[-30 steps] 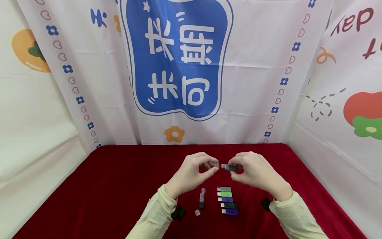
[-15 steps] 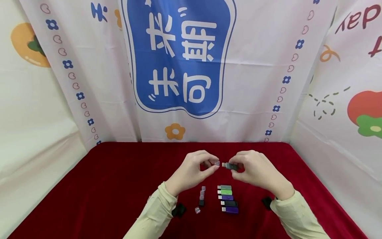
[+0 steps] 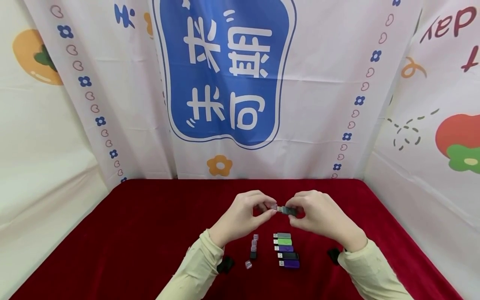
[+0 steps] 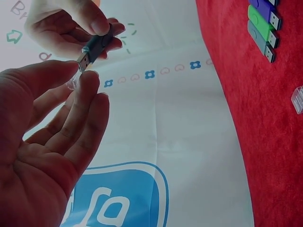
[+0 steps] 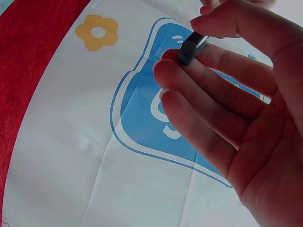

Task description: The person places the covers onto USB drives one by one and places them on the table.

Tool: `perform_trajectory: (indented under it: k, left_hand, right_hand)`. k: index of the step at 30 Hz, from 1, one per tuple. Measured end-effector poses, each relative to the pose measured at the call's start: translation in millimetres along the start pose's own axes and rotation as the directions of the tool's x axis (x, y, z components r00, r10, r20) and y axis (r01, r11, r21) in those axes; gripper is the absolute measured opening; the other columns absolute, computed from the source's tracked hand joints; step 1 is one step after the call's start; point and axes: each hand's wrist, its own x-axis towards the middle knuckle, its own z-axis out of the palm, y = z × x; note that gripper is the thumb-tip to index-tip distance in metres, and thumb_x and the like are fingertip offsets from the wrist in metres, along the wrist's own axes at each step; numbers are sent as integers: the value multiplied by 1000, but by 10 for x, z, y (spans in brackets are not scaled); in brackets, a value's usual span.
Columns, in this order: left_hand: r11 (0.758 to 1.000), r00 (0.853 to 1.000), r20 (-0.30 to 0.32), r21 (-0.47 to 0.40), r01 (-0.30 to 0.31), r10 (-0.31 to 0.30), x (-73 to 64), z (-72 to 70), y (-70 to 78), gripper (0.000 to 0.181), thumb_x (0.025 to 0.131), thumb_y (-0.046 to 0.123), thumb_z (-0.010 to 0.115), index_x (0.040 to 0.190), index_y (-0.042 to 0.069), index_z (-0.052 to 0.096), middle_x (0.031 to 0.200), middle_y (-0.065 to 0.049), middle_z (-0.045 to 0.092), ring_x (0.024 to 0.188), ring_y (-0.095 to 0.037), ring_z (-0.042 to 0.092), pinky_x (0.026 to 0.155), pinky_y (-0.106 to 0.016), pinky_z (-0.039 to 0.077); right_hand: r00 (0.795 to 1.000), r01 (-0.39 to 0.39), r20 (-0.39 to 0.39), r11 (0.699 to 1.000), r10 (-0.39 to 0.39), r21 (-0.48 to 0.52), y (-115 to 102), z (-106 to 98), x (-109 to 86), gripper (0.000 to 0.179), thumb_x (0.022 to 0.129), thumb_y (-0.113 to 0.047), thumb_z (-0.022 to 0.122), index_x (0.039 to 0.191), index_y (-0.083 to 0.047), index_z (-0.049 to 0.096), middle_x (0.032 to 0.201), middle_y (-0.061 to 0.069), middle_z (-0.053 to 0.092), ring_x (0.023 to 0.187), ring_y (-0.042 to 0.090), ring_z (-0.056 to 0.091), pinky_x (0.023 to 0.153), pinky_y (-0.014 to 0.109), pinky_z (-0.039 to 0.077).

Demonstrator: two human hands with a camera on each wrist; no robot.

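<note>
Above the red cloth, my left hand (image 3: 240, 214) pinches a small clear cap (image 3: 274, 206) between thumb and fingertips. Facing it, my right hand (image 3: 318, 214) pinches a dark grey USB stick (image 3: 288, 210), its metal plug pointing left at the cap. In the left wrist view the plug of the USB stick (image 4: 97, 47) meets the fingertips at the clear cap (image 4: 73, 82); how far it sits inside is hidden by the fingers. The right wrist view shows the dark end of the USB stick (image 5: 190, 48) between thumb and fingers.
Below the hands lies a column of several USB sticks (image 3: 286, 248), plugs facing left. Left of them are clear caps (image 3: 254, 243), a black cap (image 3: 253, 255) and a loose clear cap (image 3: 248, 264). Black objects (image 3: 226, 265) lie by the sleeves on the red cloth (image 3: 150, 233).
The gap between the clear cap and the USB stick's plug has closed; the two hands have come slightly together. The sticks and caps on the cloth stay where they were.
</note>
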Motion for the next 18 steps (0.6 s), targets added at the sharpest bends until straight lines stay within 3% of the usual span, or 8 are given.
perform_trajectory:
  k: [18]
  left_hand:
    - [1000, 998, 48, 10, 26, -27, -1, 17, 16, 19, 87, 6, 76, 106, 6, 71, 93, 1, 65, 77, -2, 59, 70, -22, 53]
  right_hand:
    - [1000, 25, 12, 1000, -25, -16, -12, 32, -1, 20, 74, -11, 84, 92, -11, 77, 85, -6, 67, 66, 11, 56, 59, 22, 49]
